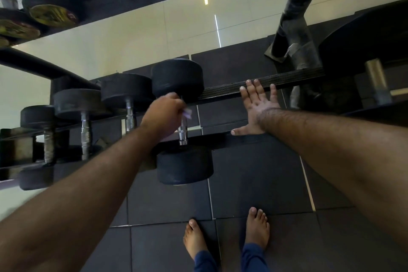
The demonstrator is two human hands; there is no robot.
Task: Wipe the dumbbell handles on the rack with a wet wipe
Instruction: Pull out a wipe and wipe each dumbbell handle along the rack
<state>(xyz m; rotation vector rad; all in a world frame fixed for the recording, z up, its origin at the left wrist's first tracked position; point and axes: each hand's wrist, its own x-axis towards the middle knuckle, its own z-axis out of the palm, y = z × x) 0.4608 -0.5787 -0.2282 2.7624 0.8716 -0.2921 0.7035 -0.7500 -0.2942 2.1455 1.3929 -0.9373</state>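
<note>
Head view, looking down at a low rack (260, 87) over dark floor tiles (254, 183).

Dumbbell (183, 121) lies across the two rack rails, rightmost of a row of four. Long axis runs away from the person: far head (177, 78) past the far rail, near head (185, 164) hanging over the near rail, chrome handle (182, 137) bridging the gap between rails. Handle tilts slightly left at the far end.

Left hand (164, 113) curled round the far part of the handle, fingers closed on a wipe (187, 113); only a small pale corner of the wipe shows at the right of the fist.

Right hand (257, 106) flat and spread, fingers straight, fingertips on the far rail, thumb on the near rail, just right of the dumbbell. It holds nothing.

Three smaller dumbbells (85, 121) to the left, same orientation. Bare feet (257, 227) on tiles below.
</note>
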